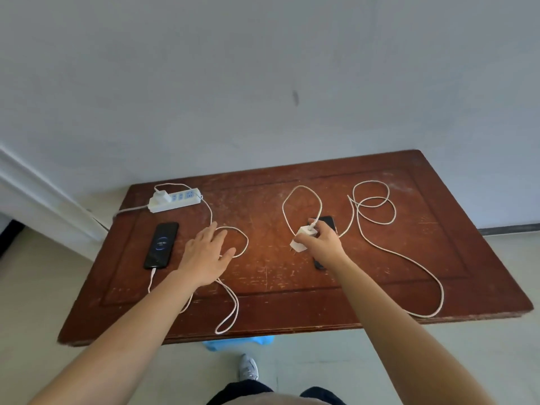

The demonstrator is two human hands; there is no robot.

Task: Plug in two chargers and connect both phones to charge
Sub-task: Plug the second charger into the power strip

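A white power strip [175, 199] lies at the table's far left with one white charger [160, 196] plugged into it. That charger's cable [230, 311] loops down to a black phone [161, 245] whose screen is lit with a charging ring. My left hand [206, 255] hovers flat and open just right of that phone. My right hand [323, 244] grips a second white charger [302, 239] above the table's middle, prongs pointing down-left. A second dark phone [328, 222] lies mostly hidden under that hand. The second cable [409, 260] coils to the right.
The brown wooden table [380, 287] stands against a pale wall. A blue stool [239, 343] shows under its front edge, and a grey shoe [248, 367] is on the floor below. A white ledge [43, 200] runs along the left.
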